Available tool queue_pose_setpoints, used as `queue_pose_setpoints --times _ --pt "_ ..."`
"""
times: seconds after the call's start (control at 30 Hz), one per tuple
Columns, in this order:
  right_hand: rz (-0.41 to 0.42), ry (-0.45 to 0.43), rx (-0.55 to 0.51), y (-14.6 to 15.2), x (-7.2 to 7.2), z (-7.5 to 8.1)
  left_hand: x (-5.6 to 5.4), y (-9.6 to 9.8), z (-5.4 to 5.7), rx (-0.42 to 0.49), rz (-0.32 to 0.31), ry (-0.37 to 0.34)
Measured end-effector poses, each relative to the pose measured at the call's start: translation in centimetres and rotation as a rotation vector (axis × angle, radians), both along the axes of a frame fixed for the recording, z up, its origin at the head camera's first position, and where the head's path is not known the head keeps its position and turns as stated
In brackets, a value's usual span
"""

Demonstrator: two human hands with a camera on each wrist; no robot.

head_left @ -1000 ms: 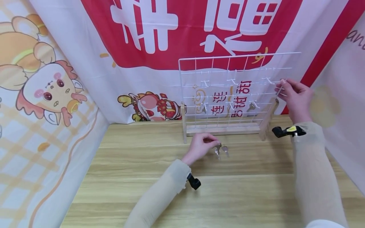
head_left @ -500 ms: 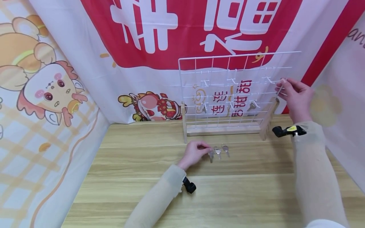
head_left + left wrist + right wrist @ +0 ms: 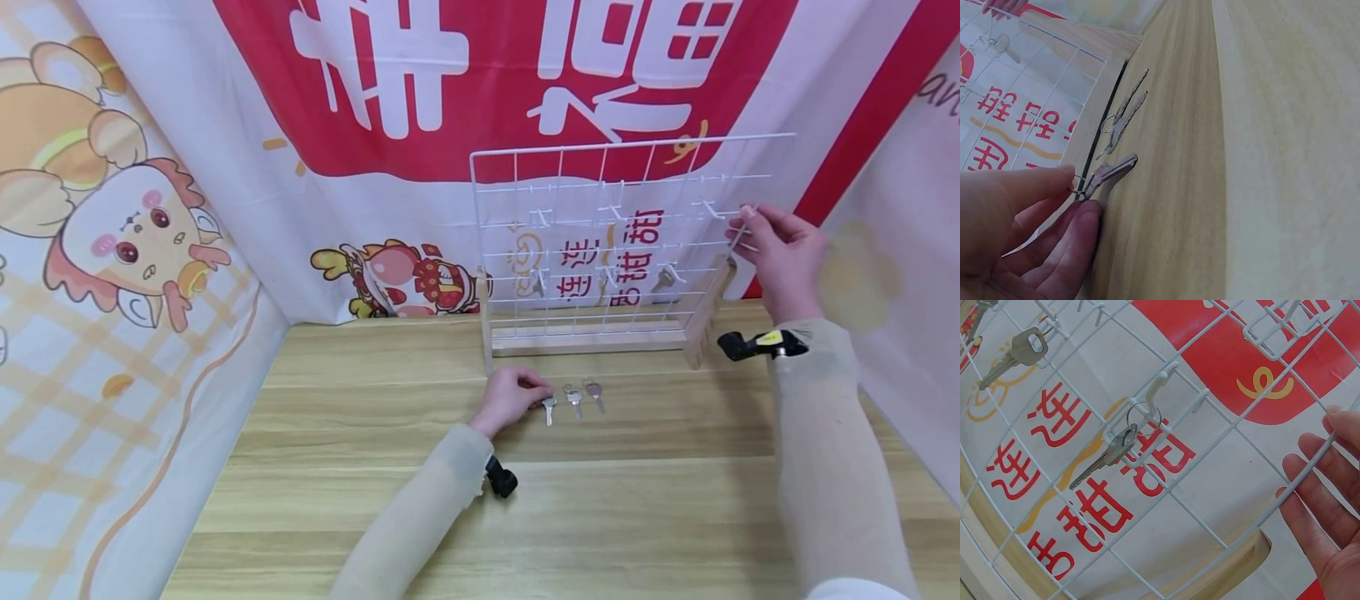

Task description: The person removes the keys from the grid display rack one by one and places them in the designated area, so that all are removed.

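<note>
My left hand is low over the wooden table and pinches the small ring of a silver key between thumb and fingers. The key's blade points toward the front. Just right of it, two more keys lie side by side on the table. A white wire grid rack stands behind them in a wooden base, with hooks in two rows. My right hand grips the rack's right edge wire. In the right wrist view, a key hangs by its ring from a lower hook, with another key farther along.
The rack's wooden base stands on the table near its back edge. An upper hook shows no key. A printed cloth with red and white lettering hangs behind, and patterned cloths line both sides.
My left hand has moved left and slightly down with the key, away from the other two, so the three now sit in a spaced row. The right hand stays on the rack.
</note>
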State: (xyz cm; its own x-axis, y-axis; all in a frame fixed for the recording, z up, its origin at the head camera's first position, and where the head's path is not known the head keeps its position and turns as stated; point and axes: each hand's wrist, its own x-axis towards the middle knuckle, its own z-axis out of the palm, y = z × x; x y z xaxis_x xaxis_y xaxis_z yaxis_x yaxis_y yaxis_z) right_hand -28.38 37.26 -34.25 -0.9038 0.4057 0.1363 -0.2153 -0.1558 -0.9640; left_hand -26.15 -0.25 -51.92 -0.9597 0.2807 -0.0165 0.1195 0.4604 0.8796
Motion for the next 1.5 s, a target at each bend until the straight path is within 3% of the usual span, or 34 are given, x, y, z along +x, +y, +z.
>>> queue_pose_setpoints --times 0.3,0.97,1.13,1.23,1.5 --pt "0.007 0.005 0.001 -0.2 0.0 0.1 -0.2 0.0 0.6 -0.051 0.040 -0.027" --pt "0.021 0.012 -0.020 -0.3 -0.4 0.3 -0.4 -0.1 1.0 0.044 0.089 -0.127" --pt "0.019 0.014 -0.017 -0.2 -0.3 0.0 -0.6 -0.7 1.1 0.039 0.103 -0.073" --pt "0.013 0.016 -0.026 -0.1 -0.2 -0.1 -0.9 -1.0 1.9 0.041 0.117 -0.011" --pt "0.005 -0.002 -0.040 0.2 -0.2 0.0 -1.5 -1.0 5.6 0.189 0.157 0.199"
